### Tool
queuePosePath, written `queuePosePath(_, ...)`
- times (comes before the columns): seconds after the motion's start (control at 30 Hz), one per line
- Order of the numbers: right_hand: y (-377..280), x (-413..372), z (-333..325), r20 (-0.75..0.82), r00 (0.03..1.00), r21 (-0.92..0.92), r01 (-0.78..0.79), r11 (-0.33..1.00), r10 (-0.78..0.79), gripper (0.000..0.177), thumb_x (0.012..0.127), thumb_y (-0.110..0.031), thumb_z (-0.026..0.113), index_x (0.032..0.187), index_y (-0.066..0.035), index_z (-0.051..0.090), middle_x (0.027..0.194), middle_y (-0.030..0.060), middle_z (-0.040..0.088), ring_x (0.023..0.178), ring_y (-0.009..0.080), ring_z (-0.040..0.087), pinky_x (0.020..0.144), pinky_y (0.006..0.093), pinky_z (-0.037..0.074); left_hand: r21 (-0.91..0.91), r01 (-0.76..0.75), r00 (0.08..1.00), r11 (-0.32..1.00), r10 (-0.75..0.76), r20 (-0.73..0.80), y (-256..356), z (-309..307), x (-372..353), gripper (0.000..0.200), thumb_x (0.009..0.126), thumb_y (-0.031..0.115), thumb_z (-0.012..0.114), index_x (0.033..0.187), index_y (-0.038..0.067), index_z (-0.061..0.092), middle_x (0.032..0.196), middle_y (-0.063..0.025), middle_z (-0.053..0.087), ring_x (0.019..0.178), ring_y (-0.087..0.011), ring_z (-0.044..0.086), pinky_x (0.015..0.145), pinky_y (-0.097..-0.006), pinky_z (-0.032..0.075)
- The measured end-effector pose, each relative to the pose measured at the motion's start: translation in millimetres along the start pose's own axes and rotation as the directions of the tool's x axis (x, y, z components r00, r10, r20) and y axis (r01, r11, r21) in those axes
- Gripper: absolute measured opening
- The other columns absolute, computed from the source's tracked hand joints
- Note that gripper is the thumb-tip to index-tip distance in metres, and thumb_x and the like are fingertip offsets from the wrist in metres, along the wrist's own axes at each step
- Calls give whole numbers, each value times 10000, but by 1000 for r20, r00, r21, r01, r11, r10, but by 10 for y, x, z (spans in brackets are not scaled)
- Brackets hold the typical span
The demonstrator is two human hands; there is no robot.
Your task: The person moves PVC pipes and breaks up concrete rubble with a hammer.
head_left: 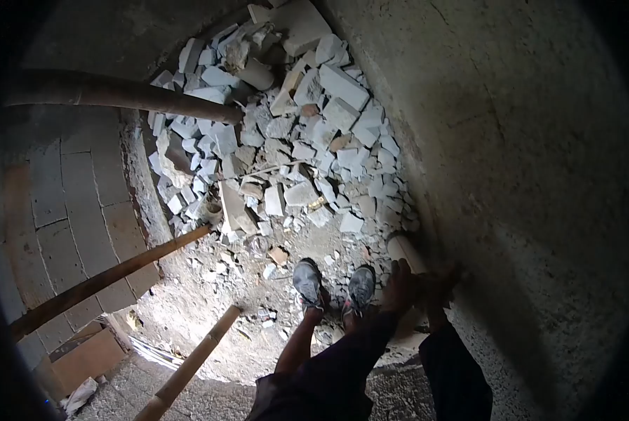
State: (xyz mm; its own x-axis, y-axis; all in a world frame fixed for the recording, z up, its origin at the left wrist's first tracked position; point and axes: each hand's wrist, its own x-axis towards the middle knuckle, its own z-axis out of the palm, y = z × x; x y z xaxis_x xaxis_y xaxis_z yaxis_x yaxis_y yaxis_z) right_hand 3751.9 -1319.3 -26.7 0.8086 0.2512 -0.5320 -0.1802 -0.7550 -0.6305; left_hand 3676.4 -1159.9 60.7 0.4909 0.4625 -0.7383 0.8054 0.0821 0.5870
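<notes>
A pale round pole [405, 252] stands beside the right-hand wall, with its lower end near the rubble. My left hand [398, 286] is closed against its near side, fingers pointing up along it. My right hand [439, 286] is just to the right, in shadow by the wall, and appears to be wrapped round the same pole. Dim light hides part of the fingers and the pole's upper part. Both dark sleeves reach in from below. My feet in grey shoes [307, 281] are on the dusty floor left of the hands.
Broken white blocks and rubble [342, 116] fill the corner ahead. A thick dark pole [125, 95], a brown pole [111, 275] and a bamboo pole [195, 361] slant in from the left. A block wall [83, 196] rises left; a rough wall [532, 175] bounds the right.
</notes>
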Motion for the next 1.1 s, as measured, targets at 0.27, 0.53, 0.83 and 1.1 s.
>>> queuePosePath(0.27, -40, 110, 75, 147, 980, -455, 189, 870, -136, 500, 844, -137, 686, 1273, 6, 474, 1035, 121, 645, 893, 214, 633, 792, 330, 519, -30, -101, 995, 994, 101, -3, -114, 13, 120, 539, 796, 262, 712, 1124, 13, 365, 1153, -284, 438, 990, -524, 565, 748, -580, 482)
queuePosePath(0.53, 321, 148, -27, 486, 757, -532, 653, 538, -437, 434, 868, -165, 656, 1246, -1, 522, 1008, 84, 629, 904, 243, 608, 858, 356, 495, -122, -190, 977, 974, 176, -118, -971, 326, 307, 784, 715, 414, 822, 1259, 6, 434, 1096, -174, 535, 1035, -314, 571, 855, -423, 482)
queuePosePath(0.83, -1444, -799, -56, 242, 958, 547, -5, 837, -152, 299, 837, -103, 664, 1086, 29, 566, 821, 105, 650, 636, 165, 618, 581, 268, 507, -669, 284, 943, 687, -326, 65, -2473, -1244, -1125, 599, 820, 341, 778, 1217, -39, 539, 898, -109, 652, 727, -131, 613, 599, -270, 478)
queuePosePath(1.1, -1476, -717, 202, 266, 962, 297, -149, 943, 68, 266, 879, -211, 638, 690, -23, 631, 563, 36, 573, 434, 104, 522, 414, 254, 411, -742, 400, 830, 539, -556, 44, -2505, -2214, -2070, 570, 851, 240, 751, 1302, 1, 495, 1074, -134, 633, 921, -216, 641, 766, -357, 543)
